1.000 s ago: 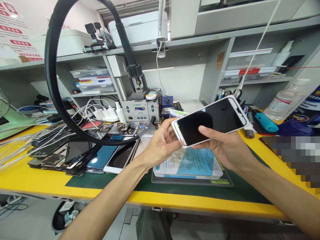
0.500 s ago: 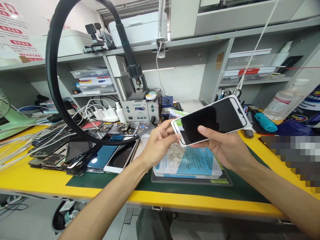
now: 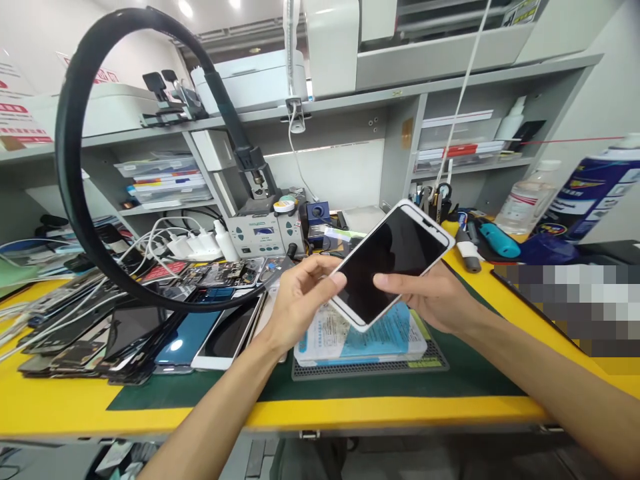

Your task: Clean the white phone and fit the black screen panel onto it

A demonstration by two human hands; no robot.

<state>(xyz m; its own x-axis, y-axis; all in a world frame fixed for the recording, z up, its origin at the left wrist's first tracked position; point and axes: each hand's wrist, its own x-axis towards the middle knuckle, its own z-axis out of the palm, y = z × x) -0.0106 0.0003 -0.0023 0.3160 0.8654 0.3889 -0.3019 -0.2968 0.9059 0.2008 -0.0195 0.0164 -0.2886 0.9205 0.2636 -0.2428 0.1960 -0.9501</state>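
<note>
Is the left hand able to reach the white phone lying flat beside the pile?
Probably yes: the left hand hovers just right of that white phone, nothing between them, but it grips the held phone.

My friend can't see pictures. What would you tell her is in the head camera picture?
Two bare hands hold a white phone with a dark screen, tilted, above a yellow workbench: the left hand grips its lower end, the right hand holds it from beneath with the thumb on the glass. Below lies a blue and white packet; a pile of phone screens sits to the left.

Two bare forearms, no sleeves in view; left hand (image 3: pixel 295 303) and right hand (image 3: pixel 435 300) without gloves, rings or watch.
</note>
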